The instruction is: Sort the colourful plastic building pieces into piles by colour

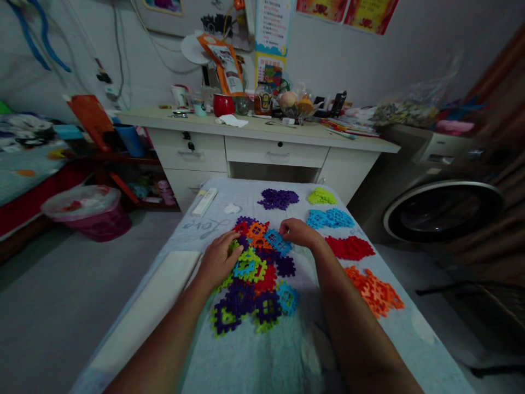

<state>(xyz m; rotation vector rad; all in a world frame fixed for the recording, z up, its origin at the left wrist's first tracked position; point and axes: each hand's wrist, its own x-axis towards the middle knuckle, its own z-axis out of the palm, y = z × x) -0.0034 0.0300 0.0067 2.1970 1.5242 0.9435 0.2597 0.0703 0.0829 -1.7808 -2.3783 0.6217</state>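
A mixed heap of notched plastic building tiles (266, 279), in purple, orange, red, blue and lime green, lies loosely on the cloth-covered table. My left hand (219, 256) rests at the heap's left edge, thumb and fingers apart, touching the tiles there. At the upper right of the heap, my right hand (298, 232) is closed with its fingertips curled inward. It is right beside a blue tile (276, 241); what it pinches, if anything, is hidden. A single purple tile (286, 266) lies below that hand.
Sorted piles line the far and right sides: purple tiles (279, 198), lime tiles (322, 195), blue tiles (330, 218), red tiles (350, 248) and orange tiles (375, 291). A white box (204, 202) lies far left. Beyond stands a cluttered desk (188, 121); a washing machine (410, 158) is at right.
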